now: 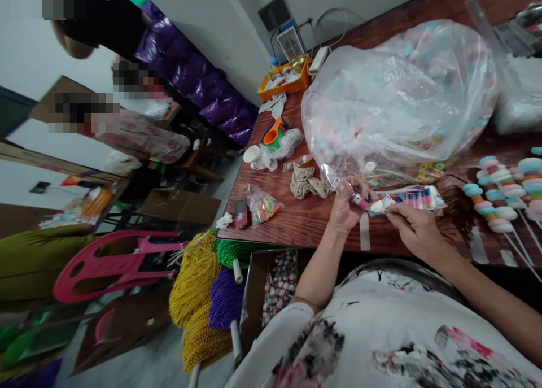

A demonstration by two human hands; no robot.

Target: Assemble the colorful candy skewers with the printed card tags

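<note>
My left hand (346, 207) is closed round a narrow clear plastic packet (331, 177) with a printed label, near the table's front edge. Pink, blue and white pieces show at the packet's right end. My right hand (417, 230) pinches a small white piece (376, 206) at that end; its exact kind is too small to tell. Just beyond my fingers lies a flat stack of printed packets (417, 197) in blue, white and red. To the right of my right hand, sticks threaded with pastel discs (491, 196) lie beside brown twisted strands (455, 210).
A big clear bag (398, 100) of pastel pieces fills the table's middle. Left of it are a beige cloth (309, 183), a small bag of colourful bits (262, 206) and orange scissors (275, 133). Yellow cord bundles (192, 280) and a box of beads (279, 286) stand below the edge.
</note>
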